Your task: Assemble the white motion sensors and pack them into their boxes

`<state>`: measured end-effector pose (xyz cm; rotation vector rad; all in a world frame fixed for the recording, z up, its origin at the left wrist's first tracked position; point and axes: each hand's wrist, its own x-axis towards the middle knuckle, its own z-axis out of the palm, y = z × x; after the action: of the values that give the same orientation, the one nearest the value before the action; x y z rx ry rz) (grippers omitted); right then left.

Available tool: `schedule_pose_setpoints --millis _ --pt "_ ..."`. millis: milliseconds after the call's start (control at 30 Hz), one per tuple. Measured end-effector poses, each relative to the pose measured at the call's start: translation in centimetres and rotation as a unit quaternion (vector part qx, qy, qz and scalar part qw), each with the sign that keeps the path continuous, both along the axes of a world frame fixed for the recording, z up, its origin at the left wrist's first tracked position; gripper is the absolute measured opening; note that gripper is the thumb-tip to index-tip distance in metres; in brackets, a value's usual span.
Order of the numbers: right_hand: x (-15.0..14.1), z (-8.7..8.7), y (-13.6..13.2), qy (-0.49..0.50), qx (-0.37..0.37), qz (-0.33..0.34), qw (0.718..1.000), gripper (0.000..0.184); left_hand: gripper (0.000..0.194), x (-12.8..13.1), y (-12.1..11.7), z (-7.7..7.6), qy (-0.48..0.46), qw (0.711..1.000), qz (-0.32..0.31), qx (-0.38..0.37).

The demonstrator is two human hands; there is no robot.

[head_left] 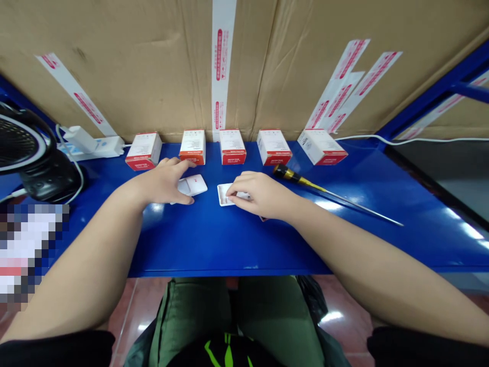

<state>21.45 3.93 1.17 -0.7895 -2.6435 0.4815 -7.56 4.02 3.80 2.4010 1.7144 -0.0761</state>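
My left hand (pixel 162 182) hovers over or rests at a flat white plastic piece (pixel 195 185) with a small red mark, its thumb and fingers spread apart. Just to the right, a shallow white plastic casing (pixel 223 196) lies with its hollow side up. My right hand (pixel 257 193) covers much of that casing, with thumb and forefinger pinched together inside it. What sits between those fingertips is hidden. A small dark reddish edge (pixel 263 218) peeks out beneath my right hand.
Several white and red detector boxes (pixel 233 147) stand in a row along the cardboard wall. A screwdriver (pixel 305 181) with a yellow and black handle lies right. Left are a black fan (pixel 34 158) and a power strip (pixel 103 148). The blue table's (pixel 229 244) front edge is near my lap.
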Motion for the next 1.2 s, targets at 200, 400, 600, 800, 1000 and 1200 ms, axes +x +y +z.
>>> schedule_pose_setpoints --millis 200,400,600,800,1000,1200 --pt "3.1 0.2 1.3 -0.021 -0.008 -0.028 0.999 0.053 0.054 -1.3 0.3 0.4 -0.002 1.000 0.013 0.002" --pt "3.5 -0.6 2.0 -0.055 -0.037 -0.087 0.994 0.062 0.049 1.0 -0.7 0.3 -0.262 0.961 -0.060 0.063" --pt "2.5 -0.7 1.6 0.018 -0.098 -0.143 0.985 0.081 0.049 3.7 -0.7 -1.7 -0.372 0.917 -0.141 0.011" --pt "2.3 -1.3 1.6 0.063 -0.126 -0.160 0.977 0.093 0.056 4.2 0.0 -2.8 -0.310 0.935 -0.161 0.054" --pt "2.1 -1.6 1.7 0.084 -0.126 -0.149 0.977 0.086 0.058 4.4 0.0 -2.8 -0.273 0.944 -0.159 0.091" --pt "1.8 -1.5 1.5 0.083 -0.126 -0.146 0.978 0.089 0.062 4.6 0.0 -3.0 -0.256 0.947 -0.170 0.097"
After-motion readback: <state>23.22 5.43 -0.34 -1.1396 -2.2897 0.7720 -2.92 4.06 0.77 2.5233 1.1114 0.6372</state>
